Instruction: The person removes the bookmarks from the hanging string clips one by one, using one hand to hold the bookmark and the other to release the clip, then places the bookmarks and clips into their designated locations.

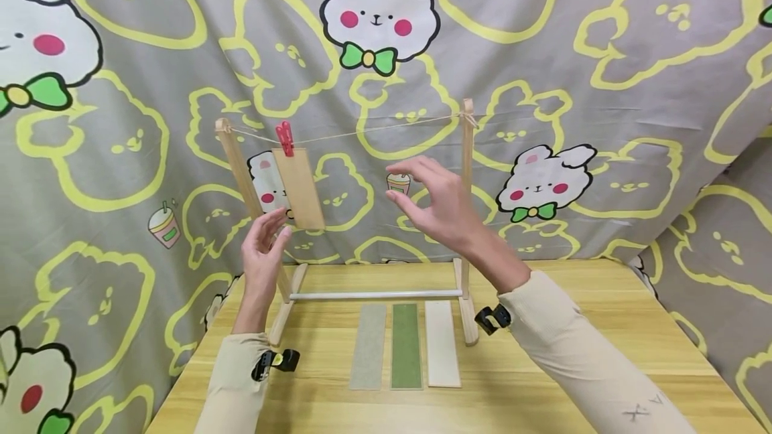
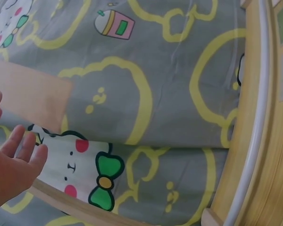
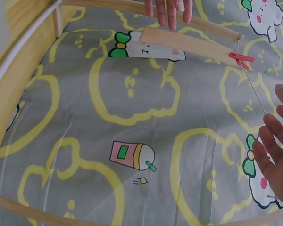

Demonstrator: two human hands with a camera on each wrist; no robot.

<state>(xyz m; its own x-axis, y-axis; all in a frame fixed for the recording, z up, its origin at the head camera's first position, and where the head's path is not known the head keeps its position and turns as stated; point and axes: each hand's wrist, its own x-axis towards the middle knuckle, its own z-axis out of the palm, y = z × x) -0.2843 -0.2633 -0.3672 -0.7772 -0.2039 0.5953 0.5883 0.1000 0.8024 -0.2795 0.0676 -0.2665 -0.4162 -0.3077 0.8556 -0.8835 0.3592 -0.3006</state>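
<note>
A tan strip [image 1: 301, 189] hangs from a thin string [image 1: 374, 129], held at its top by a red clothespin [image 1: 285, 139]. My left hand [image 1: 263, 240] is raised beside the strip's lower left, fingers loosely bent and palm bare. In the left wrist view, the fingers [image 2: 26, 148] point toward the strip's lower end. My right hand [image 1: 437, 199] is lifted below the string, near the right post, thumb and fingers apart in a C shape with nothing between them. The right wrist view shows the clothespin [image 3: 241, 59] on the string, away from the right hand [image 3: 278, 155].
A wooden frame with a left post [image 1: 240, 169], a right post [image 1: 467, 186] and a white bar [image 1: 374, 295] stands on the wooden table [image 1: 543, 353]. Before it lie a grey strip [image 1: 368, 347], a green strip [image 1: 407, 347] and a white strip [image 1: 443, 343]. Behind hangs a printed curtain [image 1: 386, 220].
</note>
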